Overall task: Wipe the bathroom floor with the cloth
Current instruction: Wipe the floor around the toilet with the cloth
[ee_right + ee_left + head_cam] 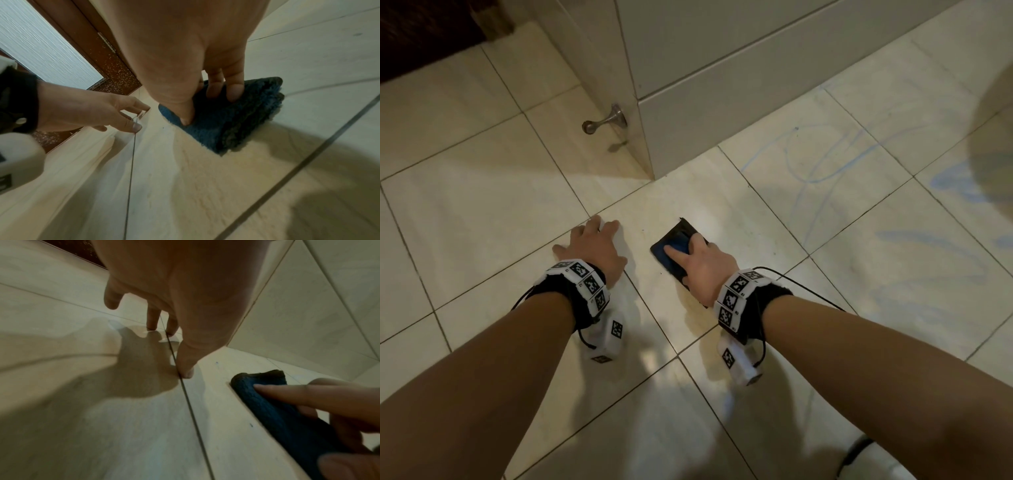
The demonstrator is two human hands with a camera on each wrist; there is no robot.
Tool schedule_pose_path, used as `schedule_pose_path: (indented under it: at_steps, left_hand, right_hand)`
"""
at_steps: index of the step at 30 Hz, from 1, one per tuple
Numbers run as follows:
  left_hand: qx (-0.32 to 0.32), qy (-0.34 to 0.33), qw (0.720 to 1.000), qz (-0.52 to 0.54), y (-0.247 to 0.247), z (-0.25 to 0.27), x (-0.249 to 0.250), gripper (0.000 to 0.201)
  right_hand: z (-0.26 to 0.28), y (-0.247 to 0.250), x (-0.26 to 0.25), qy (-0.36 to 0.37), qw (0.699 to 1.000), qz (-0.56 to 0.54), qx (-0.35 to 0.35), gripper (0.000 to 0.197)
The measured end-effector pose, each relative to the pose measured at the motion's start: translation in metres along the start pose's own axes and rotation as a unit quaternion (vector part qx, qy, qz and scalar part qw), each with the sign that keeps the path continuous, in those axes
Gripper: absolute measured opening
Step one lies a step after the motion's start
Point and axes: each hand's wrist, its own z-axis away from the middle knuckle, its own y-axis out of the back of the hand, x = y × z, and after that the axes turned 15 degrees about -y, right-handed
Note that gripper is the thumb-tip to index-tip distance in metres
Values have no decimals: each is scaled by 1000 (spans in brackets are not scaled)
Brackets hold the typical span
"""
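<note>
Cloth (674, 249): folded dark blue pad, soft and light, looks plush; likely to bunch or unfold if pushed by one edge, so best pressed from the top near its middle. It lies flat on the floor (493, 205) tiles under my right hand (702, 263), thumb and fingers curled onto it. Left hand (592, 245) spread, fingertips braced on the tile just beside, holding nothing.
</note>
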Motion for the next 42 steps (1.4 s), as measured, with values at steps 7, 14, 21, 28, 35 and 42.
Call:
schedule_pose_path:
  at_steps: [7, 14, 21, 28, 35, 42]
  left_hand:
    - [-11, 9, 1000, -15, 6, -4, 4, 74]
    - [-62, 36, 996, -57, 15, -9, 12, 77]
    - [-123, 92, 988, -21, 64, 8, 61, 60]
    - [-72, 62, 995, 16, 168, 34, 125, 62]
    - [-36, -50, 998, 12, 207, -12, 199, 60]
    - [-29, -150, 988, 30, 196, -53, 244, 62]
  right_hand:
    - [0, 7, 12, -2, 999, 22, 26, 81]
    - [-19, 21, 54, -13, 998, -35, 51, 63]
    - [-35, 92, 99, -30, 961, -275, -24, 55]
    - [-23, 187, 136, -57, 915, -398, -42, 58]
    - [-14, 250, 202, -100, 868, -487, 4, 59]
    - [14, 274, 244, -184, 869, -456, 63, 55]
